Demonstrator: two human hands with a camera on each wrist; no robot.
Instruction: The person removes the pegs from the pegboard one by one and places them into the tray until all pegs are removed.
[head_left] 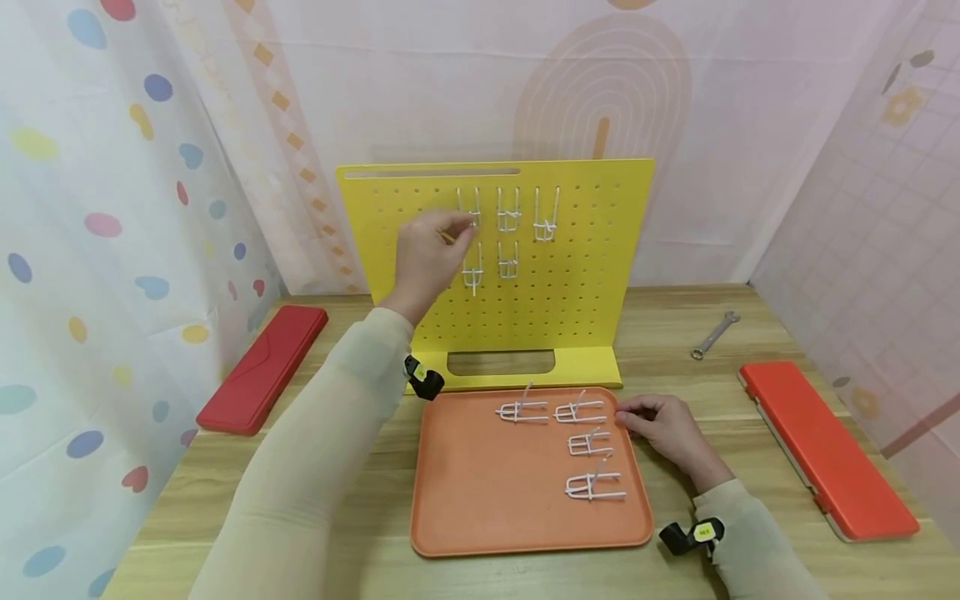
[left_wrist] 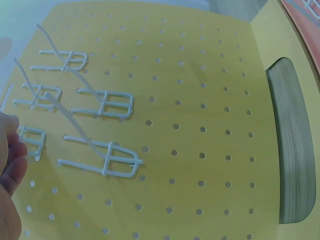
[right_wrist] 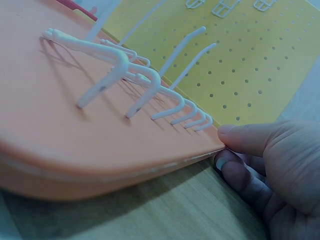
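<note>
A yellow pegboard (head_left: 585, 283) stands upright, with several white wire pegboard hooks (head_left: 508, 218) hung on it. My left hand (head_left: 431, 254) is at the upper-left hook (left_wrist: 34, 141), thumb and fingertips pinched together over its projecting prong, which they hide. In front of the board lies an orange tray (head_left: 487, 492) with several more white hooks (head_left: 595, 486) along its right side and back. My right hand (head_left: 671, 433) pinches the tray's right rim near the back corner. Seen from the right wrist, the thumb (right_wrist: 250, 137) rests on top and the fingers are at the underside.
A dark red case (head_left: 262, 371) lies to the left on the wooden table. To the right are a wrench (head_left: 715, 336) and an orange-red case (head_left: 828, 450). The pegboard's base (head_left: 588, 365) adjoins the tray's back edge. Curtains surround the table.
</note>
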